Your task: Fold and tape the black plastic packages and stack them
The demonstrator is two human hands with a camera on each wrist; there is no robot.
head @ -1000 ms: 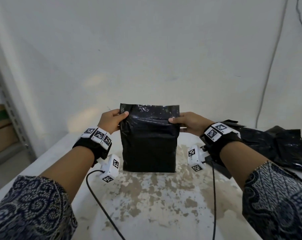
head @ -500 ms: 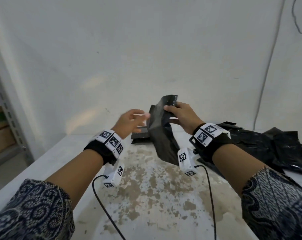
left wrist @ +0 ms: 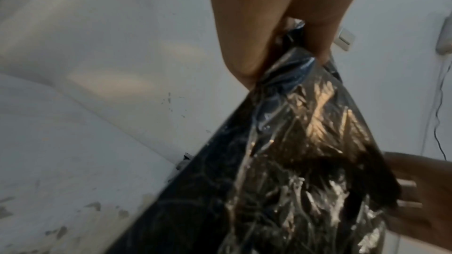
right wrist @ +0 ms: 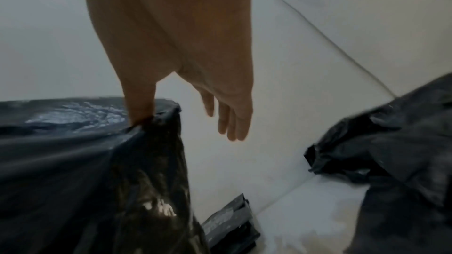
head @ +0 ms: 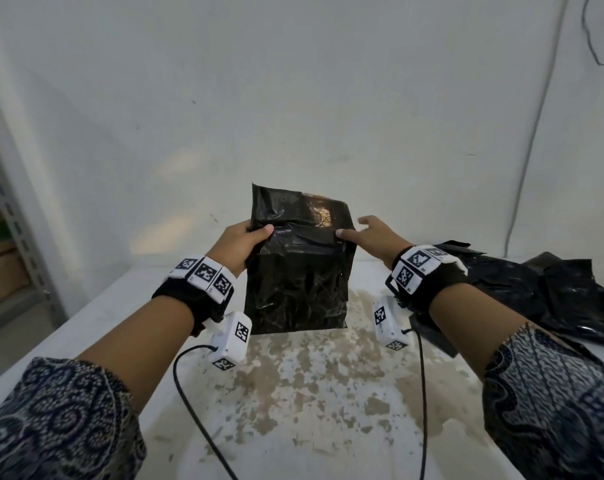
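Package [head: 295, 292] hides left hand [head: 240, 245] fingers; right hand [head: 373, 239] thumb presses it.

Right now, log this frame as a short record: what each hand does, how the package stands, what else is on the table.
left hand: grips the upper left corner of the black package
right hand: thumb presses the upper right corner, fingers straight
package pose: upright on the white table
fold: top flap bent, no tape visible
right of table: loose black plastic pile
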